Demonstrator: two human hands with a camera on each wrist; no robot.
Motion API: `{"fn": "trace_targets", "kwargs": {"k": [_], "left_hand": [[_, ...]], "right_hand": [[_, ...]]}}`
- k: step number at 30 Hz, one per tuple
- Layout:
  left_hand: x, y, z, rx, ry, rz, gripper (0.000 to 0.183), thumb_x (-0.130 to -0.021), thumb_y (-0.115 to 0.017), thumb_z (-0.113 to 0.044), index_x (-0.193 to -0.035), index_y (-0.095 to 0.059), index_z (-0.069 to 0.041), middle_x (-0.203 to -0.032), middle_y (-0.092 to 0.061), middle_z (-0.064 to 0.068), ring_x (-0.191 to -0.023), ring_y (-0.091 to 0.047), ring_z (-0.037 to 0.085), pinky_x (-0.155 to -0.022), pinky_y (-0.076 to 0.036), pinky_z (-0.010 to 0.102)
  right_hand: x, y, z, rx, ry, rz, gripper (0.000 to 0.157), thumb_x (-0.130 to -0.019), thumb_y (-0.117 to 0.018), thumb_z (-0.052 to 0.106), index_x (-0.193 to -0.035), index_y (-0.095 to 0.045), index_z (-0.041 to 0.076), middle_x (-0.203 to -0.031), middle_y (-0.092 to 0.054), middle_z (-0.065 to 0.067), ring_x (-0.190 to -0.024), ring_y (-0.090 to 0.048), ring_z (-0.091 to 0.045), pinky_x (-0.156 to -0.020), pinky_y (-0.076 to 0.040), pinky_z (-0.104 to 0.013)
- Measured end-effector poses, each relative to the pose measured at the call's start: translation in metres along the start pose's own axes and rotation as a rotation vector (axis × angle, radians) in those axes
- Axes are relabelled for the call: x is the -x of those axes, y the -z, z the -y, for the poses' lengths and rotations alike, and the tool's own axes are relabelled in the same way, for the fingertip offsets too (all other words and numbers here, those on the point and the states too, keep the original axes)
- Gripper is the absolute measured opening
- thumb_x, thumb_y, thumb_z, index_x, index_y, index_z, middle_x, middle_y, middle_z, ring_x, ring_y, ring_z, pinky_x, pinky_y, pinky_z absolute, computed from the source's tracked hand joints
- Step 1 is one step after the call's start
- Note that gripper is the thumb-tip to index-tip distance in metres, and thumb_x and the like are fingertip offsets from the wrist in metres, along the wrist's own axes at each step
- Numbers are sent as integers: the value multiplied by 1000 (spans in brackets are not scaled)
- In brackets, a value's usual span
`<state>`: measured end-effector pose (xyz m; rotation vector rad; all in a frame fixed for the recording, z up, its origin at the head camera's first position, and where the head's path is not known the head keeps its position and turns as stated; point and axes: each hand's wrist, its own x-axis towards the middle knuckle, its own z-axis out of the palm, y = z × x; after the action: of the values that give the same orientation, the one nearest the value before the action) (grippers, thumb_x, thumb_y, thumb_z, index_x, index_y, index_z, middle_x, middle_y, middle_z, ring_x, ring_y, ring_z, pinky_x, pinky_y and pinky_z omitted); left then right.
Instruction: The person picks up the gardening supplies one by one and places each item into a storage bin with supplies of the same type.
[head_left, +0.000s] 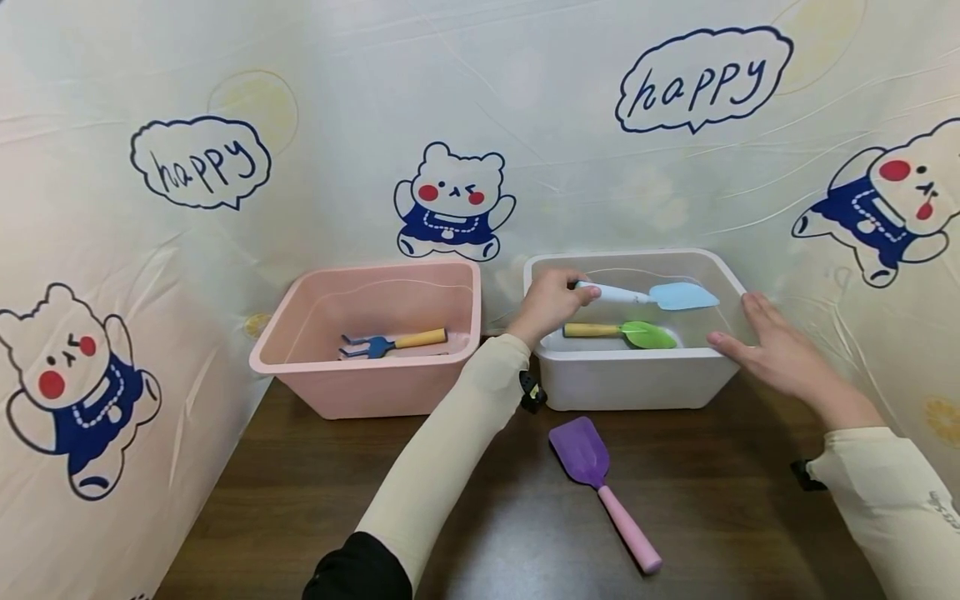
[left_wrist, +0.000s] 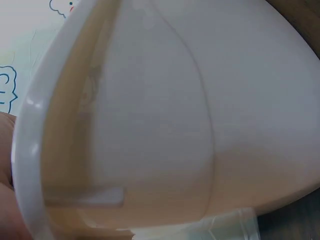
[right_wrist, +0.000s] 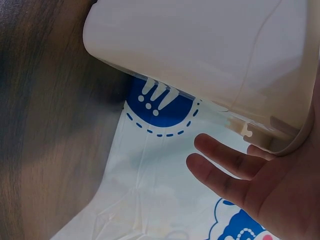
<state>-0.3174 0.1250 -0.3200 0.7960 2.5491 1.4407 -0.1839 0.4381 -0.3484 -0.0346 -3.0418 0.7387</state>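
My left hand (head_left: 552, 305) pinches the handle end of a light blue trowel (head_left: 683, 297), which is held level over the white bin (head_left: 622, 377). Under it in the same bin lies a green trowel (head_left: 648, 335) with a yellow handle. My right hand (head_left: 784, 353) rests at the bin's right rim, thumb over the edge. In the right wrist view its fingers (right_wrist: 220, 175) reach out straight along the outside of the bin. The left wrist view shows mostly the bin's outer wall (left_wrist: 155, 100), and the trowel is hidden there.
A pink bin (head_left: 390, 387) stands to the left, with a small blue hand rake (head_left: 377, 345) with a yellow handle inside. On the dark wooden table (head_left: 487, 517) in front lies a purple spade (head_left: 585, 452) with a pink handle. A printed cloth (head_left: 337, 192) hangs behind.
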Motion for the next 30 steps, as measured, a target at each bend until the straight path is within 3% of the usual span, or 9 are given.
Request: {"fn": "trace_targets", "kwargs": {"k": [7, 9, 12, 15, 19, 22, 24, 26, 30], "left_hand": [[-2, -6, 0, -15, -5, -8, 18, -98, -70, -29, -103, -77, -13, -86, -67, -4, -74, -51, 14, -67, -40, 27], [-3, -6, 1, -17, 0, -2, 22, -98, -70, -31, -109, -77, -12, -94, -69, -2, -78, -54, 15, -69, -42, 28], [-3, -6, 0, -31, 28, 24, 47, -95, -71, -43, -134, -68, -18, -118, -70, 2, -98, -61, 14, -82, -48, 30], [-3, -5, -1, -55, 55, 57, 74, -88, -70, -58, -153, -47, -31, -142, -59, 5, -125, -57, 16, -99, -47, 37], [-1, -2, -3, -68, 43, 85, 79, -85, -67, -66, -155, -40, -40, -150, -52, 3, -135, -50, 17, -106, -43, 41], [6, -1, -4, -29, -14, 106, 65, -91, -67, -58, -149, -52, -34, -142, -58, -1, -128, -54, 15, -99, -47, 37], [15, -2, -6, 19, -68, 125, 49, -96, -67, -48, -140, -62, -27, -130, -65, -4, -113, -61, 14, -87, -52, 34], [28, -5, -9, 71, -116, 160, 35, -99, -67, -37, -129, -70, -20, -114, -70, -6, -93, -64, 15, -71, -54, 32], [59, -13, -15, 47, -226, 235, 20, -101, -65, -25, -113, -76, -14, -87, -69, -10, -72, -59, 10, -62, -49, 25]], "right_hand": [[0, -1, -1, -8, 1, -2, 98, -103, -48, 56, -156, 8, -5, -161, 14, -30, -146, 7, -53, -110, -4, -72], [0, -1, -1, -8, 1, -2, 98, -103, -48, 55, -156, 8, -5, -161, 14, -30, -146, 8, -53, -110, -4, -72], [0, -1, 0, -11, -5, 1, 98, -103, -47, 56, -156, 9, -4, -161, 15, -30, -146, 8, -53, -109, -4, -73], [0, -1, 0, -10, -13, 2, 98, -103, -47, 56, -157, 10, -3, -161, 15, -30, -145, 8, -54, -109, -4, -74], [0, -2, 0, -7, -12, -4, 98, -103, -47, 57, -157, 9, -3, -161, 15, -30, -145, 7, -55, -108, -5, -74], [-1, -2, 0, -7, -4, -9, 98, -103, -47, 56, -157, 8, -4, -161, 14, -30, -145, 7, -55, -109, -5, -73], [-1, -2, 0, -8, -1, -11, 98, -103, -48, 56, -157, 8, -4, -161, 14, -30, -145, 7, -54, -110, -4, -73], [-1, -2, 0, -9, 1, -12, 98, -103, -48, 56, -157, 8, -4, -161, 13, -30, -145, 6, -54, -110, -4, -73], [-1, -2, -1, -11, 4, -18, 97, -103, -48, 55, -157, 8, -4, -161, 13, -30, -145, 6, -54, -110, -5, -73]]}}
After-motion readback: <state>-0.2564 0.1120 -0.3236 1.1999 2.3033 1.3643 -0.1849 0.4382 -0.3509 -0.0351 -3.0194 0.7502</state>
